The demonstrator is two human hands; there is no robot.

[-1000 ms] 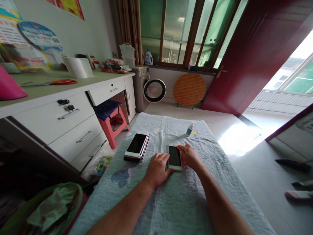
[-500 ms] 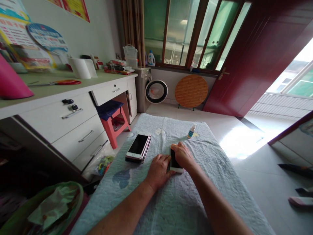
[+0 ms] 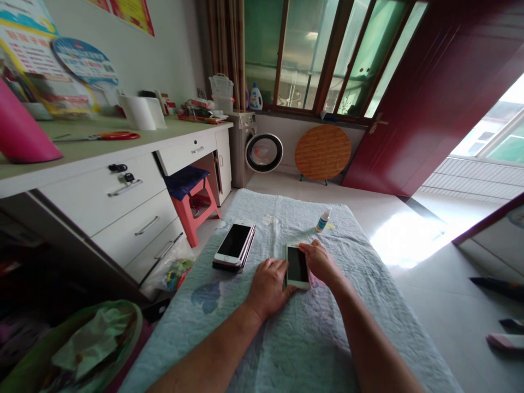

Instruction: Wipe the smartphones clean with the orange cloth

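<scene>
The phone lies near-to-far between both grips — left grip half-open against its left edge, right grip bunched at the far-right corner, anything pinched hidden.

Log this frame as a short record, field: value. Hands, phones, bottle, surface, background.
left_hand: left hand at the left and near edges of the nearer phone
right_hand: right hand touching that phone's far right corner; whether it holds anything is unclear
nearer_phone: white, face up, screen dark
other_phones: stack, left of the hands, white phone on top, dark screen; count unclear
bottle: small bottle, upright, beyond right hand
surface: pale blue quilted cloth
background: washing machine, door open
</scene>
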